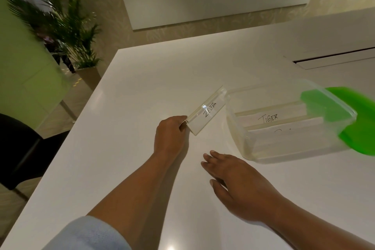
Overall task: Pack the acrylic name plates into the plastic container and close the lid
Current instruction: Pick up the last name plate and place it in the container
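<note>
My left hand point(171, 135) grips the near end of a clear acrylic name plate point(209, 110) marked ZEBRA, just left of the container. The clear plastic container point(241, 140) stands open on the white table and holds at least two name plates; one reads TIGER point(267, 118), the other's writing is mostly hidden. The green lid point(357, 119) lies under and beside the container's right end. My right hand point(233, 176) hovers low over the table in front of the container, fingers straight, holding nothing.
The white table point(125, 148) ends at its left edge, with a black chair point(18, 148) beyond it. A potted palm point(67, 26) stands at the far left. A slot point(334, 59) runs in the tabletop at the back right.
</note>
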